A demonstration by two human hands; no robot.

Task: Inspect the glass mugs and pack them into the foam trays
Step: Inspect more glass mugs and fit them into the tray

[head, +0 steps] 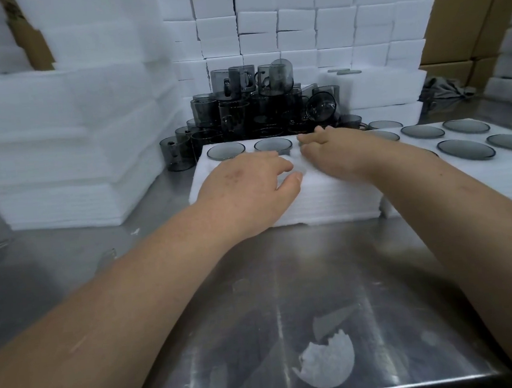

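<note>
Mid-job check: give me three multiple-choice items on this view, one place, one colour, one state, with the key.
1. Where is the loose mug pile? A behind the near foam tray; B on the floor; C inside a carton.
2. The mugs' glass is: A blue; B smoky grey; C amber.
3. The left hand and right hand: A lift a mug; B rest on the tray; C hang at the sides.
1A, it is stacked just behind the tray. 2B, dark grey tint. 3B, both lie on the foam, holding no mug.
</note>
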